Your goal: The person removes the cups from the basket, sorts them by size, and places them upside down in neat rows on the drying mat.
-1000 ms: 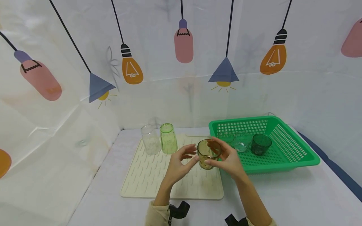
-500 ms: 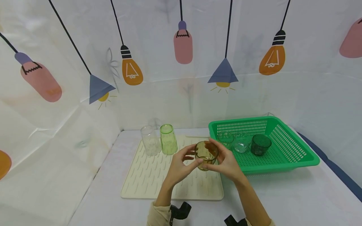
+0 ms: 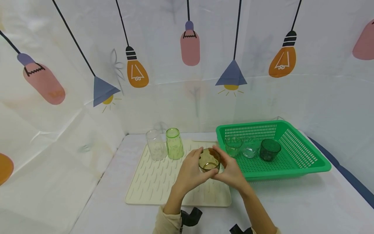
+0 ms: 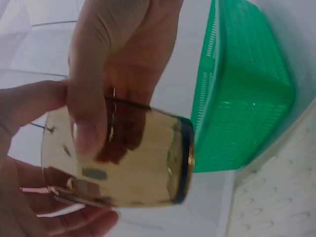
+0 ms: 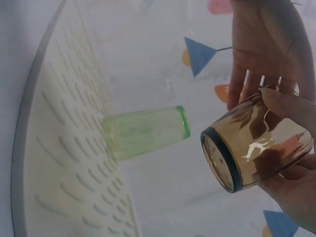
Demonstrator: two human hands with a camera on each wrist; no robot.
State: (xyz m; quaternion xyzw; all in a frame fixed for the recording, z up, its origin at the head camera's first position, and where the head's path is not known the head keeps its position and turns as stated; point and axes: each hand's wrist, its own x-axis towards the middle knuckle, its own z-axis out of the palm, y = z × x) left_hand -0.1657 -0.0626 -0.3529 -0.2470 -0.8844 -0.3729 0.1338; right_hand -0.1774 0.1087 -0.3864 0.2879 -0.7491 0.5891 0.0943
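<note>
Both hands hold one amber see-through glass tumbler [image 3: 209, 160] over the drying mat [image 3: 152, 188]. My left hand [image 3: 189, 173] grips its left side, the thumb across the near side. From the right, my right hand [image 3: 231, 172] grips it with thumb and fingers. In the left wrist view, the tumbler [image 4: 143, 163] lies sideways with fingers showing through its wall. Its thick dark base [image 5: 224, 160] points toward the mat in the right wrist view. A clear glass [image 3: 156, 146] and a light green glass [image 3: 174, 144] stand on the mat's far left part.
To the right of the mat stands a green plastic basket [image 3: 298, 152]. It contains a green-tinted glass [image 3: 233, 147], a clear glass [image 3: 249, 148] and a dark glass [image 3: 269, 150]. A patterned white sheet [image 3: 163, 107] hangs behind the white table [image 3: 280, 204].
The left hand has closed in from beside the amber tumbler to grip it. The tumbler and right hand have shifted slightly left and nearer. The other glasses have stayed in place.
</note>
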